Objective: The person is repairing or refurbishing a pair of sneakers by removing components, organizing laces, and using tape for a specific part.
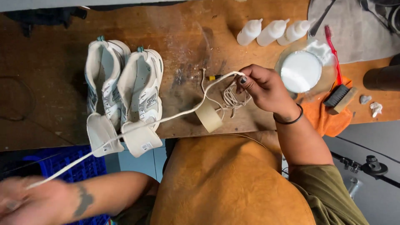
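Nearest the camera, the blurred left hand [31, 204] is closed around one end of a flat, off-white fabric shoelace [166, 119], pulled taut up across the worn wooden desk [54, 75] to the right hand [264, 89], whose fingers [243, 81] pinch the other end. The lace looks light, limp and easy to slip, so it is best gripped near its ends. Beyond lie a tangled second lace [233, 98], a pair of white mesh sneakers [125, 89] with tongues pulled out, and three white squeeze bottles [273, 32].
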